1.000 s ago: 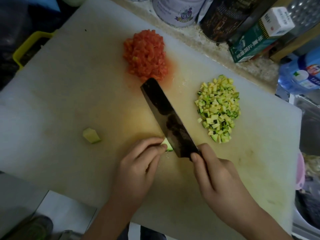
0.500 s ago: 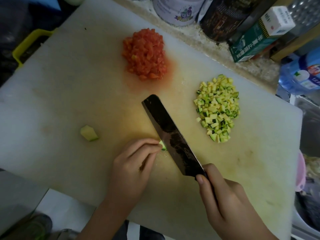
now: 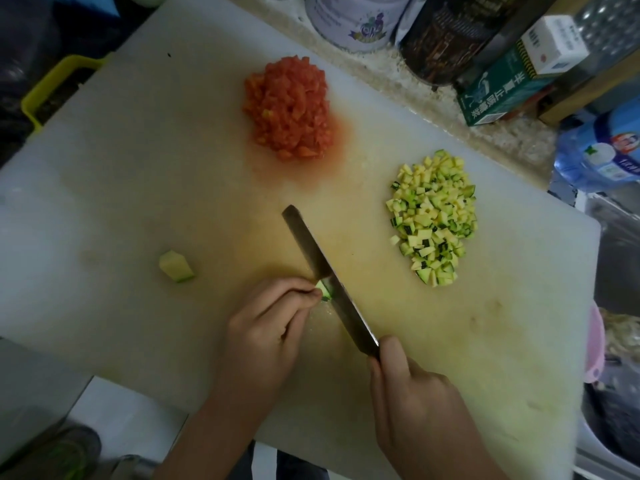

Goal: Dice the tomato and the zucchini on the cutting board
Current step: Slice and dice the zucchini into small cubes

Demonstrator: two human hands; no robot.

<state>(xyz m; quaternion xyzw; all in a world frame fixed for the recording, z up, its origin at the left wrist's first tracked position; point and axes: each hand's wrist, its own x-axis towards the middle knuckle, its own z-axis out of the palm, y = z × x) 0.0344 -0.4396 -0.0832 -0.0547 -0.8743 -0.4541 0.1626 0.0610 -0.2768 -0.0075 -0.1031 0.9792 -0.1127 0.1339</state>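
white cutting board (image 3: pixel 121 188), speckled counter (image 3: pixel 388 77), tins (image 3: pixel 349 19)

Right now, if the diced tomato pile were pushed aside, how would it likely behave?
The tomato pile would probably smear rather than slide clean: a reddish wet stain spreads beside it on the cutting board. Being small loose cubes heaped up, it likely slumps and scatters. The pieces look soft, so pressure may mash them.

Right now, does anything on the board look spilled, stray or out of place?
One undiced zucchini chunk lies alone at the left of the board, apart from the zucchini pile. Red juice stains the board around the tomato pile. Nothing else stands out.
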